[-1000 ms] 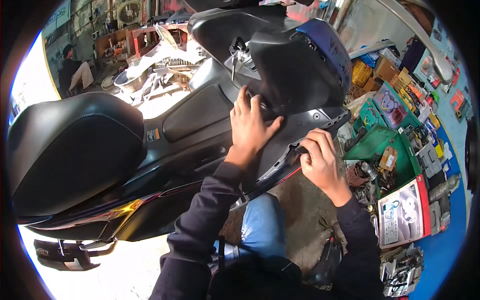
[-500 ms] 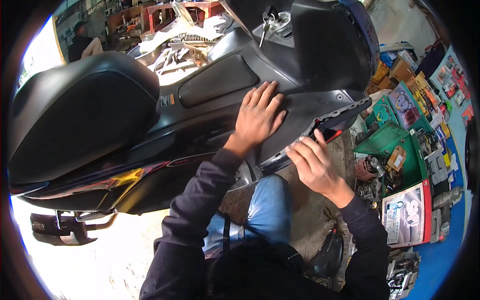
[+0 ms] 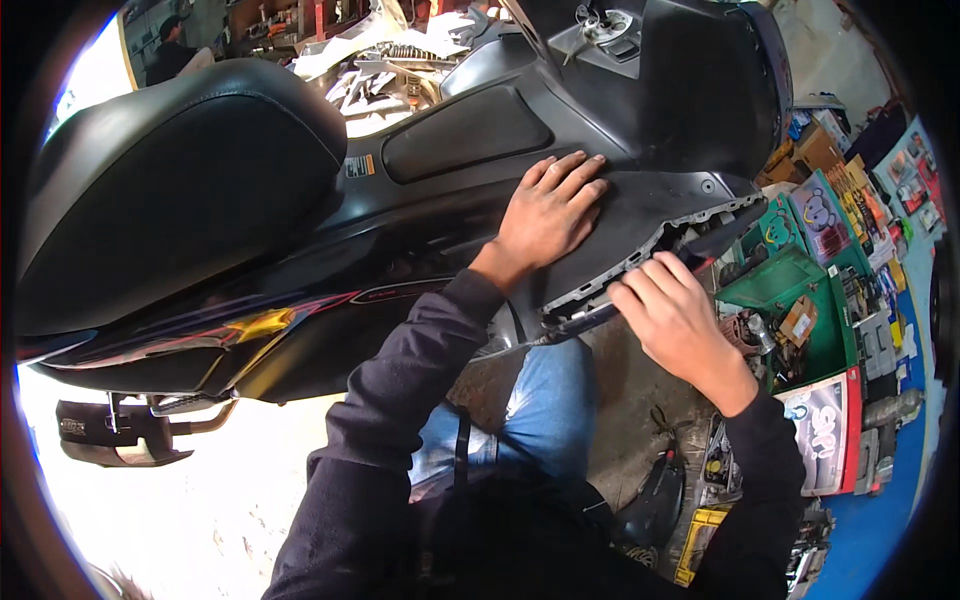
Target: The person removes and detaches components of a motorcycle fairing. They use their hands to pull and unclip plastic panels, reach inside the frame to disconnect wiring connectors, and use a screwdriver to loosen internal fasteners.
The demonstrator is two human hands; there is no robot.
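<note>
A black scooter (image 3: 430, 225) stands across in front of me. My left hand (image 3: 548, 215) lies on its footboard (image 3: 640, 205), fingers stretched out, just beside the raised centre tunnel. At the footboard's outer edge, a dark side panel (image 3: 728, 235) is parted from it, and a long gap with clips along its rim shows between them. My right hand (image 3: 678, 318) has its fingers curled over the upper edge of this panel; its fingertips are partly hidden behind that edge. A bunch of keys (image 3: 590, 20) sits near the ignition at the top.
On the right are a green metal toolbox (image 3: 770, 285), a red-edged box (image 3: 838, 430) and several loose parts on a blue surface (image 3: 860, 540). The scooter's seat (image 3: 190, 190) fills the left. A person (image 3: 172, 50) is in the far left background; metal parts (image 3: 400, 65) lie beyond the scooter.
The gap between footboard and side panel looks wider. My right hand's fingers have curled further onto the panel edge. My left hand stays on the footboard, while the whole view has shifted.
</note>
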